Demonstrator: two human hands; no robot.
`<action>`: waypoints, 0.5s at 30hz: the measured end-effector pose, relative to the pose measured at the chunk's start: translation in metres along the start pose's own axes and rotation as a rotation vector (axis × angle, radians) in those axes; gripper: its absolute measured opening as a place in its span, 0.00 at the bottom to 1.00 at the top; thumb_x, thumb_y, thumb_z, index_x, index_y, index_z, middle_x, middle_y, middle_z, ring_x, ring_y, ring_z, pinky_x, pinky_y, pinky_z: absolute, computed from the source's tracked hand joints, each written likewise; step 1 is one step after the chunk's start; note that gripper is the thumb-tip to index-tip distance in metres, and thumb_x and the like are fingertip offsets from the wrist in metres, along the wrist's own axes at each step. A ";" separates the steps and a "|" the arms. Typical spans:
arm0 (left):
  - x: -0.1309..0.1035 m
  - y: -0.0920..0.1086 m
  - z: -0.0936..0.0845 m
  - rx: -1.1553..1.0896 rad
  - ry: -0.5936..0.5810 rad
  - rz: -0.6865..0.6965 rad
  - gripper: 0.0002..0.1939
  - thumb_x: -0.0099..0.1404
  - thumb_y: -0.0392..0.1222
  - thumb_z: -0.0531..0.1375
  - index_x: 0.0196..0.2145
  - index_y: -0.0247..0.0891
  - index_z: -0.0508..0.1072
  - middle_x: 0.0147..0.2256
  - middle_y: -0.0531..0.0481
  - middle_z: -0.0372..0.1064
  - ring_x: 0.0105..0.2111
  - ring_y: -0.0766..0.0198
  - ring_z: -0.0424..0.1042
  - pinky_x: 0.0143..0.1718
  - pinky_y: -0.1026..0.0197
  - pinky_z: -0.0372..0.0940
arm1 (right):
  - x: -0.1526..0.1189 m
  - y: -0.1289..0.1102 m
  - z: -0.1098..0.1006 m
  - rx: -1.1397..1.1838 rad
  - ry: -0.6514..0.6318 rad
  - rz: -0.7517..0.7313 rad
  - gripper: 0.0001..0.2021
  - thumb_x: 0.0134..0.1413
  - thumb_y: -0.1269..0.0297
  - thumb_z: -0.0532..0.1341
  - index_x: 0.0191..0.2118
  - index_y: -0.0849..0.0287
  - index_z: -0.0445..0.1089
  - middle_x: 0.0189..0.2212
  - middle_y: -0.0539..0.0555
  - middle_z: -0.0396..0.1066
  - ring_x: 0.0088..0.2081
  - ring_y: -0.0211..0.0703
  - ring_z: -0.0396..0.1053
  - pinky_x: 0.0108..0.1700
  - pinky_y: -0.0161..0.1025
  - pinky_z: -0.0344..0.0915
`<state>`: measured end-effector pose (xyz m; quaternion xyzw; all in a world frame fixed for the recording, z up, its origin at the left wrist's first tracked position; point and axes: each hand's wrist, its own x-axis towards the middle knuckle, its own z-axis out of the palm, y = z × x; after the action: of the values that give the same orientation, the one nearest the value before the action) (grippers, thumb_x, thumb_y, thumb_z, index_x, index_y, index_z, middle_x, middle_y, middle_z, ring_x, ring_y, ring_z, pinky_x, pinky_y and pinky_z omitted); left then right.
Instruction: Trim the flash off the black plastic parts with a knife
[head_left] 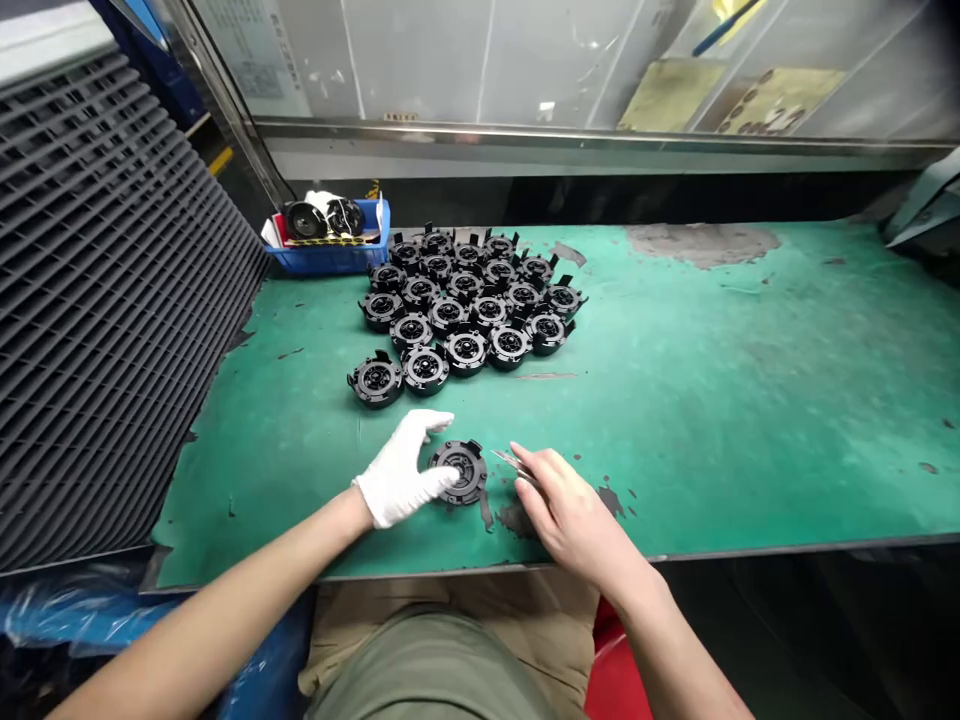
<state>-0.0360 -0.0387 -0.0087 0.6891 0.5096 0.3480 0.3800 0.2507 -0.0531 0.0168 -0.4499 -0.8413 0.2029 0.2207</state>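
Note:
A round black plastic part [466, 472] with a raised tab lies on the green work surface near its front edge. My left hand [409, 470], in a white glove, is at its left side, thumb over the part and the other fingers curved behind it. Just right of the part, my bare right hand [559, 500] pinches a thin metal tool [510, 462], its pointed tip toward the part. Several similar black round parts [466, 348] stand packed together farther back.
A blue bin [328, 258] with black parts and white material sits at the back left. Dark ribbed trays [112, 300] are stacked along the left side. The green table [712, 400] has worn dark patches. Behind it runs a metal rail [562, 138].

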 end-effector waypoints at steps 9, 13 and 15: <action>-0.029 -0.007 0.048 0.307 0.219 -0.117 0.59 0.43 0.62 0.81 0.66 0.37 0.66 0.62 0.30 0.72 0.62 0.32 0.74 0.65 0.29 0.69 | 0.010 0.012 0.023 -0.273 -0.004 -0.214 0.16 0.79 0.69 0.50 0.65 0.60 0.64 0.46 0.60 0.80 0.46 0.49 0.80 0.44 0.43 0.76; -0.027 -0.010 0.047 0.334 0.236 -0.077 0.55 0.44 0.63 0.81 0.64 0.37 0.69 0.60 0.31 0.74 0.60 0.34 0.76 0.64 0.32 0.71 | 0.012 0.006 0.027 -0.270 -0.028 -0.187 0.10 0.80 0.66 0.52 0.59 0.58 0.65 0.43 0.56 0.82 0.40 0.45 0.81 0.36 0.39 0.72; -0.027 -0.009 0.046 0.345 0.239 -0.068 0.54 0.44 0.64 0.80 0.63 0.38 0.69 0.59 0.33 0.75 0.59 0.35 0.77 0.63 0.33 0.72 | 0.015 0.004 0.025 -0.289 -0.038 -0.181 0.09 0.80 0.66 0.52 0.57 0.58 0.65 0.43 0.56 0.81 0.41 0.45 0.81 0.37 0.39 0.72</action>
<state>-0.0066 -0.0710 -0.0411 0.6803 0.6259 0.3216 0.2047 0.2318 -0.0420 -0.0034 -0.3952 -0.9029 0.0677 0.1550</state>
